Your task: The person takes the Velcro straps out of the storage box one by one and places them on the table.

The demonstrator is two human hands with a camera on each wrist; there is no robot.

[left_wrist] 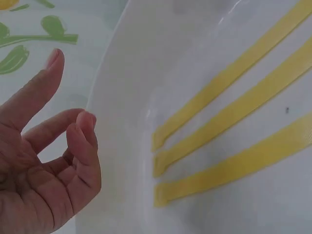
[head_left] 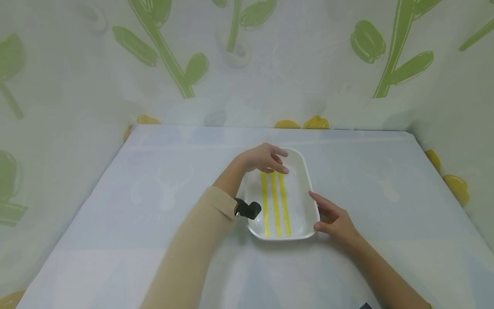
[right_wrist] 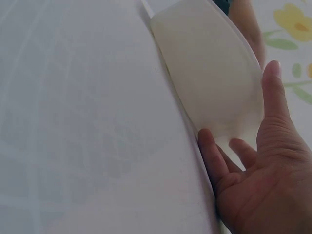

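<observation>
Sitting on the counter [head_left: 135,206], the white dish [head_left: 301,210], three yellow strips [head_left: 275,206] along its floor, looks light, stiff and smooth enough to slide. Its rim [head_left: 281,239] on opposite sides seems the best hold. The right hand [head_left: 335,221], fingers spread, touches the right side; the left hand [head_left: 266,158], loosely bent, hovers over the far end, pinching nothing.

One left grip [head_left: 266,159] and one right grip [head_left: 337,221], two in all, share the scene with one worktop [head_left: 185,171], one white dish [head_left: 301,189], three yellow strips [head_left: 276,206] and one black wrist device [head_left: 251,210] in clear view; one further dark object [head_left: 365,306] shows only in part at the head view's bottom edge.
</observation>
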